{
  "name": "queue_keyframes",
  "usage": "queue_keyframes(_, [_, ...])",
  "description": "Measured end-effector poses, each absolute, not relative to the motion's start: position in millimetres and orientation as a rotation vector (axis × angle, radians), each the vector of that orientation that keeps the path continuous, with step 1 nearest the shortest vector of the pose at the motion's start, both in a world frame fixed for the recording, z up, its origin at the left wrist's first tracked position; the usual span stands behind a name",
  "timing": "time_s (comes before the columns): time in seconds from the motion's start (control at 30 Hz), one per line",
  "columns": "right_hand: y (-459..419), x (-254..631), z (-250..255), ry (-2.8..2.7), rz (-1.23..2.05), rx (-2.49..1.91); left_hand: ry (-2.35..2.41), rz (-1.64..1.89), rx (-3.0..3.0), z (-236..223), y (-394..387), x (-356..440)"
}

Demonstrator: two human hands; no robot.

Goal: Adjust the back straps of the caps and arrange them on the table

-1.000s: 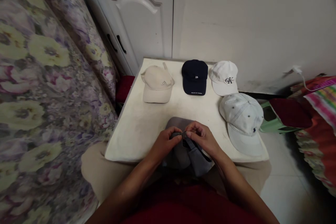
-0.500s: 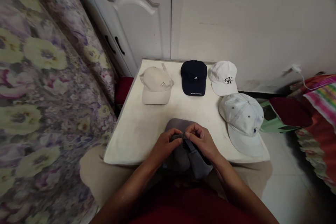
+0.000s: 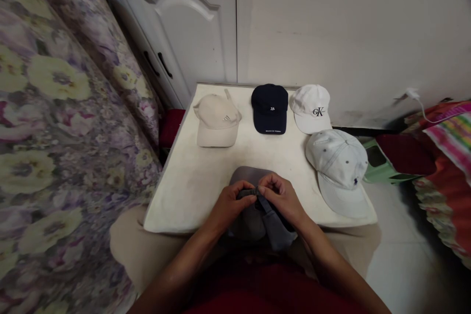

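Observation:
A grey cap [image 3: 253, 216] lies at the near edge of a small cream table [image 3: 191, 181], partly over my lap. My left hand [image 3: 230, 203] and my right hand [image 3: 281, 198] both pinch its back strap, fingertips meeting at the middle. Along the far side sit a beige cap [image 3: 217, 120], a navy cap [image 3: 270, 108] and a white cap with black letters [image 3: 311, 108]. A pale dotted cap [image 3: 340, 169] rests at the right edge.
A flowered bed cover [image 3: 62, 122] rises on the left. White cupboard doors [image 3: 187, 24] and a wall stand behind the table. A green stool [image 3: 382, 171] with a dark red cushion and striped cloth [image 3: 449, 157] are on the right.
The view has shifted slightly; my hands keep pinching the grey cap's strap with only small finger movement.

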State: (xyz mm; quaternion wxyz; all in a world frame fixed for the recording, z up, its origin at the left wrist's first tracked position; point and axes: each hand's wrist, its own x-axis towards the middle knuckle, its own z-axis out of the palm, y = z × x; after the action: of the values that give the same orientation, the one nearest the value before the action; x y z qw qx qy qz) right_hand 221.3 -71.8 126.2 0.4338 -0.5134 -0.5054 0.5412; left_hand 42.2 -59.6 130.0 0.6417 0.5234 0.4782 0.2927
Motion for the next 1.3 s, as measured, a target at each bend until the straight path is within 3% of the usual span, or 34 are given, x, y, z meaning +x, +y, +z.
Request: queue_keyframes(1.3, [-70.3,224.1,118.2,-1.256,1.324,-1.136,1.200,0.640,1.520,133.2,-61.4,48.2])
